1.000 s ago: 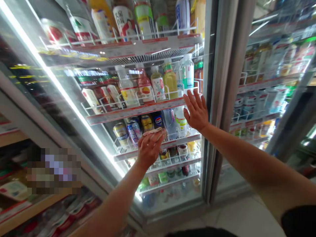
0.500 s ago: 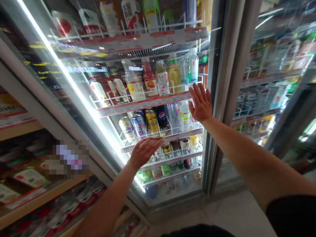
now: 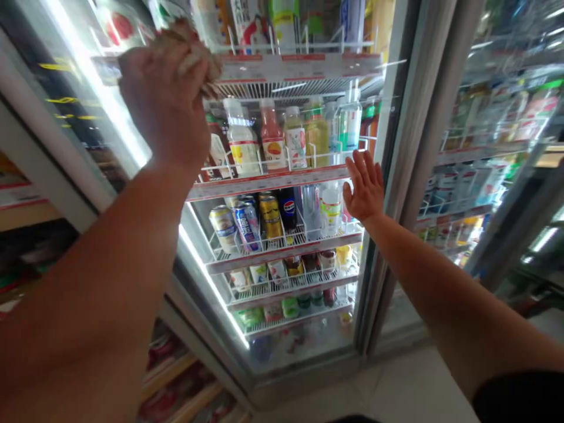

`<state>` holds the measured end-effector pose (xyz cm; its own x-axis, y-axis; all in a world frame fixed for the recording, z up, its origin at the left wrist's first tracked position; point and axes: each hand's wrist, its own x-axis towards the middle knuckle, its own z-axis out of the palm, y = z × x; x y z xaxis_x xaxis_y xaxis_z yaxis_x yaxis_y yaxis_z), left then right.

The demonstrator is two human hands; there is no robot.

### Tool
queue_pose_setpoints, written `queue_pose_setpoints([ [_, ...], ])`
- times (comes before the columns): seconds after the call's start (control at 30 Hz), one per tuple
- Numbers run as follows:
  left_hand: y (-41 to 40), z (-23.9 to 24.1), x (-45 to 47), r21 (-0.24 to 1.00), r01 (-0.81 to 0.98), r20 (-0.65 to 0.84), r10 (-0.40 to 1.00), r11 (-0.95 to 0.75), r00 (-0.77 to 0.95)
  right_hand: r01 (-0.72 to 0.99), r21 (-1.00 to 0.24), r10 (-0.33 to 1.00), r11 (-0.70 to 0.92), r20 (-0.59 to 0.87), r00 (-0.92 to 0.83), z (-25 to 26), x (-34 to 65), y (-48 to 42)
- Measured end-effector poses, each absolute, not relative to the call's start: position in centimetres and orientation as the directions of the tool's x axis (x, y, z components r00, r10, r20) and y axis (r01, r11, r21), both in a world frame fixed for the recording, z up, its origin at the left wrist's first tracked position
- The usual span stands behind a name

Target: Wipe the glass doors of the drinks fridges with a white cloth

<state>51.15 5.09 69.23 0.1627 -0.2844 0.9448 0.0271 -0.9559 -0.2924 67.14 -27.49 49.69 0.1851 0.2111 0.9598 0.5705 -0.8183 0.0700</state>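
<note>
My left hand (image 3: 165, 100) is raised high against the glass door (image 3: 145, 194) of a lit drinks fridge, closed round a crumpled beige cloth (image 3: 198, 53) near the top shelf. My right hand (image 3: 365, 187) is open, fingers spread, its palm flat against the right edge of the same glass door beside the grey door frame (image 3: 396, 176). Behind the glass, bottles (image 3: 273, 135) stand on one shelf and cans (image 3: 247, 220) on the shelf below.
A second fridge door (image 3: 493, 135) with more drinks lies to the right. Wooden shelves of packaged goods (image 3: 26, 194) stand at the left. Pale floor tiles (image 3: 396, 393) show at the bottom.
My left hand has swept with the cloth from the can shelf at mid-door up to the top shelf level. My right hand has stayed flat near the door's right edge.
</note>
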Motion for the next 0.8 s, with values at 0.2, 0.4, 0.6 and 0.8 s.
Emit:
queue_pose_setpoints([
  [0.2,4.9,64.3,52.6,-0.208,0.055,0.974,-0.201,-0.977,0.105,0.569,0.084,0.213,-0.818,0.963,0.165,49.7,67.1,-27.5],
  [0.4,5.4,55.3,52.5,-0.322,-0.042,0.946,-0.323,-0.946,0.01,0.572,0.073,0.208,-0.817,0.963,0.174,49.8,66.9,-27.5],
  [0.6,4.8,43.7,50.7,-0.322,-0.105,0.935,-0.333,-0.941,0.118,0.555,0.075,0.193,-0.828,0.969,0.156,49.6,67.1,-27.4],
  [0.8,5.1,32.9,48.1,-0.392,-0.126,0.87,-0.412,-0.911,0.273,0.565,0.074,0.192,-0.822,0.97,0.152,49.5,67.0,-27.4],
])
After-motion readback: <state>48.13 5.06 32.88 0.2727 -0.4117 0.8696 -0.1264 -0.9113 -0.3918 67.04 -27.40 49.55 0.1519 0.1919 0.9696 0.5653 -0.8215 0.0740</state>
